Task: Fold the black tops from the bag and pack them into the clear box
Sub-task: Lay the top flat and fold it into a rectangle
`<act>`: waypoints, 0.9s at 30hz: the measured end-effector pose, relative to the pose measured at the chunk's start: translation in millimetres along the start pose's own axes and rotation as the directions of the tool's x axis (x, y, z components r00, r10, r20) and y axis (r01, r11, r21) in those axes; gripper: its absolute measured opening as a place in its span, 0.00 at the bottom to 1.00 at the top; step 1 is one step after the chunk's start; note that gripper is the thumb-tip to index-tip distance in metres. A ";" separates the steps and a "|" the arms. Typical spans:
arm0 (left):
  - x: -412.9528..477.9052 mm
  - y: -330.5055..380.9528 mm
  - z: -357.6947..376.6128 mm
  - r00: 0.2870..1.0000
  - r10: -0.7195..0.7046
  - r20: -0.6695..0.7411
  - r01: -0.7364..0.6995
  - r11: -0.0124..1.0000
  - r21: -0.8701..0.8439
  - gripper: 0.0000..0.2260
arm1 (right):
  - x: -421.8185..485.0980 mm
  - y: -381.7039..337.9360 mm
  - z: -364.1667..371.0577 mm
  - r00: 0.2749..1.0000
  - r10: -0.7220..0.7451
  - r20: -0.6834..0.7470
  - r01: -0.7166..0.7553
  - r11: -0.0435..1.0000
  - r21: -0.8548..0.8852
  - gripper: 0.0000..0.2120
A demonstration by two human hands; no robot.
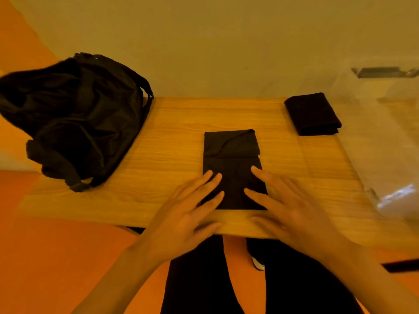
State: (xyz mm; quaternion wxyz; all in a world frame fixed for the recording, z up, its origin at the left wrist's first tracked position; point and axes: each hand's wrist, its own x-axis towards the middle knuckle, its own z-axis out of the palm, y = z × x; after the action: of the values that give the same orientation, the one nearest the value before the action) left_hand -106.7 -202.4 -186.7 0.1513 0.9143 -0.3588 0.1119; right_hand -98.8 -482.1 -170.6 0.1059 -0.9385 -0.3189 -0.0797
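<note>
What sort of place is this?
Probably a plain indoor room, perhaps a home: a wooden table against a bare wall, an orange floor, and a black bag and clear box at the table's ends.

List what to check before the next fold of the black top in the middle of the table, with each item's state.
1. Middle top lies flat on the table as a narrow strip: ok.
2. Left hand, fingers straight, is on the top's near left part: ok.
3. Right hand, fingers straight, is on its near right part: ok.
4. Far end smooth: not ok, a slanted flap edge shows there.
5. Bag is out of the way: ok, it stands apart on the left.
6. Folded top is already inside the clear box: cannot tell, it could be inside or beside it.
</note>
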 end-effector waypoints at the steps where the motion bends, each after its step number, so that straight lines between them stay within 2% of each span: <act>1: -5.2 1.3 0.4 1.000 0.002 -0.031 -0.001 1.000 0.015 0.23 | -5.9 -1.8 0.6 0.999 -0.002 -0.045 0.002 1.000 -0.001 0.24; 4: -15.3 3.4 2.5 0.996 0.012 -0.084 -0.009 0.999 0.044 0.24 | -19.5 -5.9 3.5 0.999 -0.009 -0.042 0.008 0.999 -0.031 0.25; 7: -21.3 5.0 5.5 0.999 -0.008 -0.052 0.009 1.000 0.015 0.30 | -25.5 -7.9 7.8 1.000 0.023 0.014 -0.022 0.998 -0.066 0.32; 9: -23.7 4.8 7.3 0.999 -0.015 -0.042 0.016 1.000 0.012 0.30 | -28.0 -9.3 8.8 0.999 0.038 0.033 -0.036 0.997 -0.071 0.33; 14: -24.7 8.4 10.6 0.991 0.081 -0.105 -0.071 0.992 0.102 0.23 | -38.1 -14.4 9.8 1.000 0.007 -0.016 -0.008 0.998 -0.056 0.26; 17: -31.7 15.1 19.1 0.970 0.156 -0.189 -0.125 0.978 0.165 0.17 | -46.2 -17.2 15.5 0.993 -0.026 -0.114 0.024 0.999 -0.026 0.20; 21: -39.9 27.5 21.5 0.942 0.222 -0.251 -0.168 0.962 0.217 0.13 | -57.1 -23.3 22.3 0.966 -0.064 -0.252 0.074 0.997 0.031 0.18; 25: -43.1 39.4 8.9 0.941 0.224 -0.252 -0.200 0.972 0.120 0.13 | -64.4 -24.2 11.6 0.953 -0.082 -0.291 0.117 0.987 0.107 0.11; 27: -42.3 44.6 -0.4 0.946 0.152 -0.287 -0.152 0.988 0.025 0.12 | -64.9 -23.6 0.6 0.959 -0.029 -0.282 0.089 0.975 0.204 0.13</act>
State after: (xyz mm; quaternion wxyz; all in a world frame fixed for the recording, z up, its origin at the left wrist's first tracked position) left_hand -167.9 -207.0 -190.8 0.1915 0.8581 -0.4022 0.2554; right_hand -164.2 -501.5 -181.9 0.2478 -0.8911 -0.3356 -0.1787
